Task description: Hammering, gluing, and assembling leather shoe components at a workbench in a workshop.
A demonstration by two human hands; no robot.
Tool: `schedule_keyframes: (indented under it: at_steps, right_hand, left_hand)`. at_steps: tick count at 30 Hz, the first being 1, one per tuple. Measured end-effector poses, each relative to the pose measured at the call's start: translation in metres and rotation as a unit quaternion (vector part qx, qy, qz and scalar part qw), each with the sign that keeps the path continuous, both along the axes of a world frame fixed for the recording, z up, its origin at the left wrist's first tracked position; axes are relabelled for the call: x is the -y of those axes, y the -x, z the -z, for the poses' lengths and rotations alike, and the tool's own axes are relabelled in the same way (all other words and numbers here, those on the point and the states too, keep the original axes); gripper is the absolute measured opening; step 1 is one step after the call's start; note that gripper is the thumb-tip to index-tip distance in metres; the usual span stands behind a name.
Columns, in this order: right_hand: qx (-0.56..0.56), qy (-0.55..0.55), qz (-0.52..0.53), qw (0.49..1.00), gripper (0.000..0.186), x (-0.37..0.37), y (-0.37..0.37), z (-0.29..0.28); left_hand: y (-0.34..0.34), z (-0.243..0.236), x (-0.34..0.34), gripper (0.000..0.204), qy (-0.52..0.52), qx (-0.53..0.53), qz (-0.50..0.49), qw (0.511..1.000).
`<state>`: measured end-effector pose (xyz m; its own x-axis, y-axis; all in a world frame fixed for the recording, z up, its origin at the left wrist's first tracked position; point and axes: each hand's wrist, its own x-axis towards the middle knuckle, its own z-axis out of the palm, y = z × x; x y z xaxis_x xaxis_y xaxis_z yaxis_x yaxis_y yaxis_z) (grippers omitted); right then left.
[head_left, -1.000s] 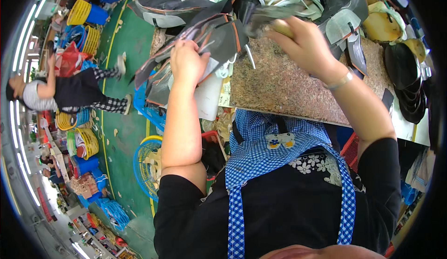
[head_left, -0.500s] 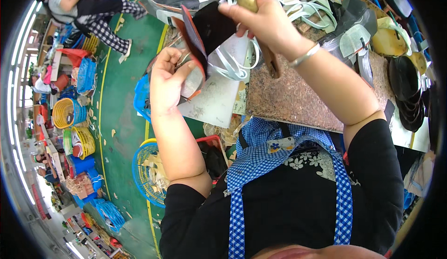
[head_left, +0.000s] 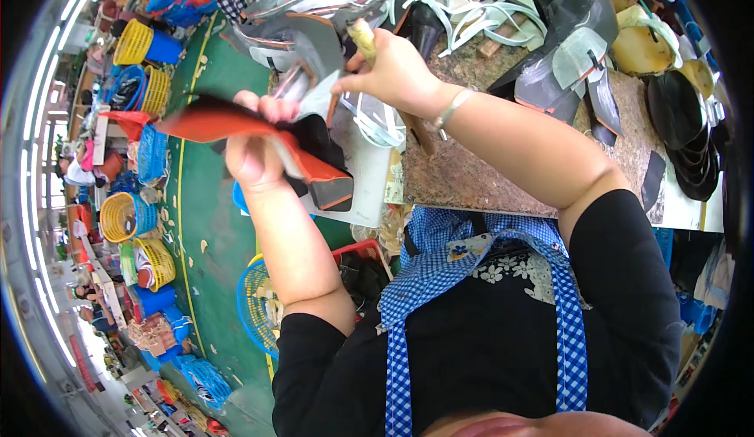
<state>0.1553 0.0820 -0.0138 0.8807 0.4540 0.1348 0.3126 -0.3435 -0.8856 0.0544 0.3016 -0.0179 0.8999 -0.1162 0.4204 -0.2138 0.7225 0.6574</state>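
Note:
My left hand [head_left: 255, 158] is closed around a black shoe upper [head_left: 326, 150] with a red-orange inner side, partly smeared by motion. The piece is held up left of the bench, its far end reaching out over the green floor. My right hand [head_left: 397, 76] grips a stick-like tool [head_left: 363, 42] whose pale yellow end sticks out past the thumb. A brown length [head_left: 419, 132] shows below the palm and seems to belong to it; the join is hidden. Between the hands, white straps [head_left: 378, 127] lie on a white board [head_left: 365, 174].
The speckled bench top [head_left: 479, 170] carries grey and black shoe parts [head_left: 561, 68] and white strips [head_left: 503, 25]. Dark oval pieces [head_left: 679, 123] are stacked at right. Below the left arm stand a blue basket [head_left: 251, 303] and a red crate [head_left: 363, 250]. Yellow baskets [head_left: 155, 264] line the far-left floor.
My left hand has turned the shoe upper, swinging it left so its red-orange side shows. The right hand with its tool has moved left and down. The view has shifted; the walking person is mostly out of view.

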Motion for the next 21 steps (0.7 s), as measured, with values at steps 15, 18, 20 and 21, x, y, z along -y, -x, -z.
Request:
schedule_keyframes:
  at_steps: [15, 18, 20, 21]
  right_hand:
    - [-0.397, -0.309, -0.058, 0.863, 0.073, 0.001, 0.037, -0.001]
    - [-0.318, -0.227, -0.040, 0.920, 0.057, -0.013, 0.024, 0.019]
    - [-0.292, -0.165, 0.083, 0.938, 0.048, -0.025, 0.010, 0.035]
    - [-0.319, -0.165, 0.123, 0.925, 0.048, -0.028, -0.002, 0.041]
  left_hand:
    - [-0.001, 0.011, 0.035, 0.059, -0.123, -0.055, -0.116, 0.984]
    - [-0.003, 0.003, 0.032, 0.054, -0.058, -0.035, -0.058, 0.996]
    - [-0.002, -0.024, 0.033, 0.034, 0.021, 0.139, 0.105, 0.984]
    - [-0.005, -0.032, 0.011, 0.025, 0.017, 0.259, 0.210, 0.943]
